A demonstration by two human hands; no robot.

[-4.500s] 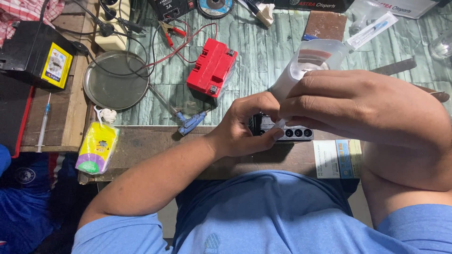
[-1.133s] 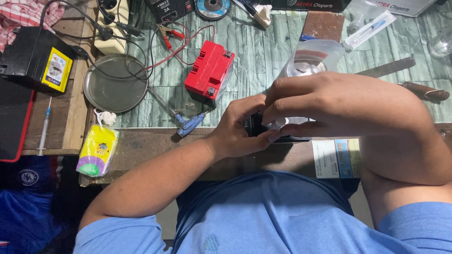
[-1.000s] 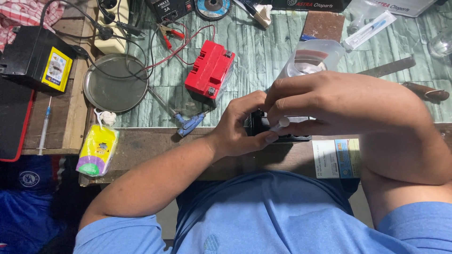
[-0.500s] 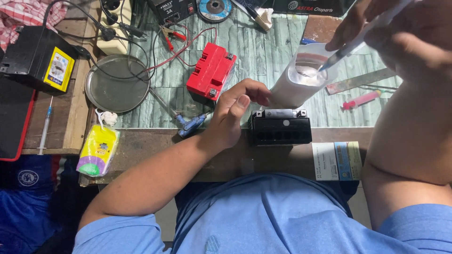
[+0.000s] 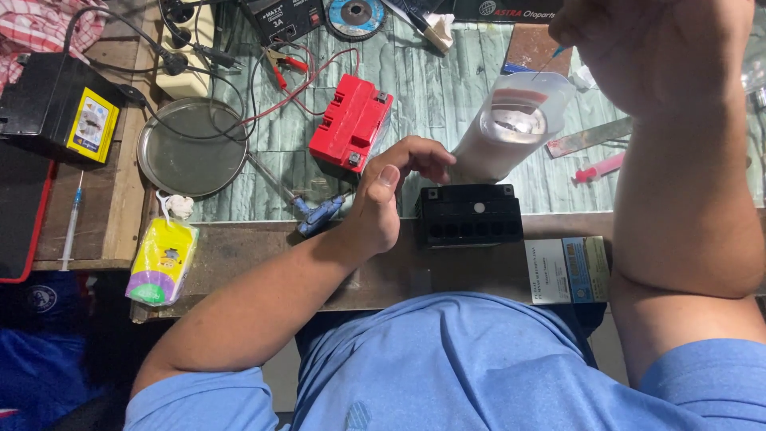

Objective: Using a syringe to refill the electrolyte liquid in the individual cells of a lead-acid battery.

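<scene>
Green wood-grain tabletop (image 5: 447, 88), worn wooden front edge (image 5: 263, 247) — dark wooden side shelf (image 5: 120, 199), even light

Battery (image 5: 469, 217) at the worktop (image 5: 447, 96) front edge; cup (image 5: 511, 128) behind it, second battery (image 5: 349, 121) behind-left, round plate (image 5: 191, 156) far left.

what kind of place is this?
Probably a small battery repair bench: a black boxy battery with open cell holes, a red rectangular battery with clip leads, and a black charger unit on a cluttered worktop.

A repair workshop: batteries (image 5: 349, 121), clip leads (image 5: 279, 76), grinding disc (image 5: 356, 14) crowd the bench (image 5: 447, 80).
</scene>
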